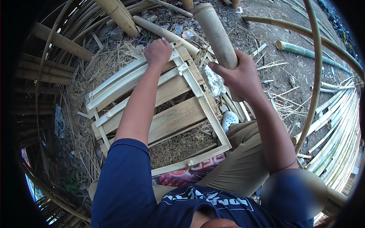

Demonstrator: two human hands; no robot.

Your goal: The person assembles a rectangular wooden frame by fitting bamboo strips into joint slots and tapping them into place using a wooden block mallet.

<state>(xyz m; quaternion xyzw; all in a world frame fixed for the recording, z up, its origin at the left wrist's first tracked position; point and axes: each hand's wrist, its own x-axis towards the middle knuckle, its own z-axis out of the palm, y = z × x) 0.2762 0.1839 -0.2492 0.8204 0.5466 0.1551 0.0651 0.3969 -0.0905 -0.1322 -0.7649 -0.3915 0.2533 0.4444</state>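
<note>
My right hand (243, 76) is wrapped round a short, thick bamboo pole (215, 32), which slants up and away from me. My left hand (157, 52) is closed in a fist at the far corner of a frame of split bamboo strips (207, 110); what its fingers hold is hidden. The frame lies in front of me on a wooden pallet (176, 117) with gaps between its boards. Several pale strips (125, 83) run side by side across its far part, while the near part is an open rectangle.
A whitish stone block (215, 81) sits right of the pallet, near my clog (229, 121). Long bamboo poles (334, 125) are piled at the right, and a green pole (304, 52) lies beyond. Straw and shavings (110, 55) litter the ground. Bamboo uprights (118, 17) stand at the far left.
</note>
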